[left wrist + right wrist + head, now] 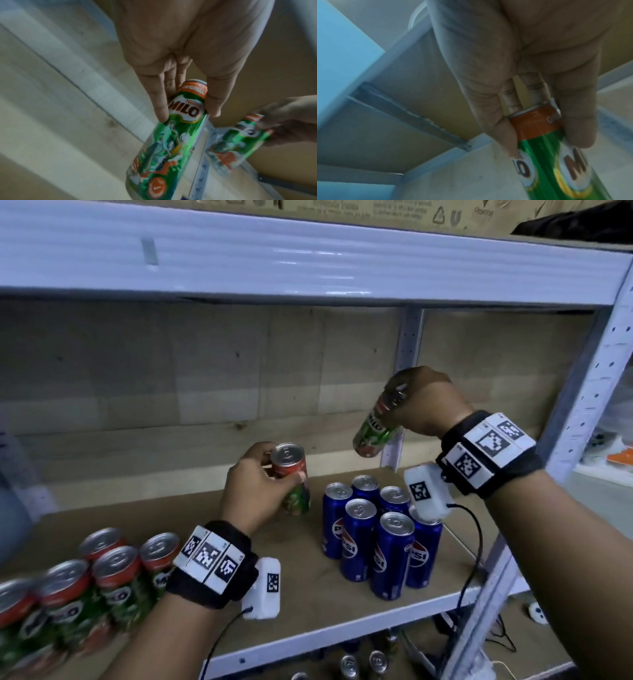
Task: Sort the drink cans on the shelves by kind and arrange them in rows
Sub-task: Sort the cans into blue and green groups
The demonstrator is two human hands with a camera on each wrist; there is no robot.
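Head view: dim, cool indoor light; glare streaks on the upper shelf edge (pixel 308 265); wide-angle bowing at borders; Milo cans (pixel 68 594) at lower left smeared. Wrist views: dark, soft; palms unfocused; shelf boards (pixel 51 94) streaked with motion blur.

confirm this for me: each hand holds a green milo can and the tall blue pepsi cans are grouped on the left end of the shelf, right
Not quite. The tall blue Pepsi cans stand grouped toward the right end of the wooden shelf, as the head view shows; it is the green and red Milo cans that are on the left. The rest holds: the left hand and right hand each grip a green Milo can.
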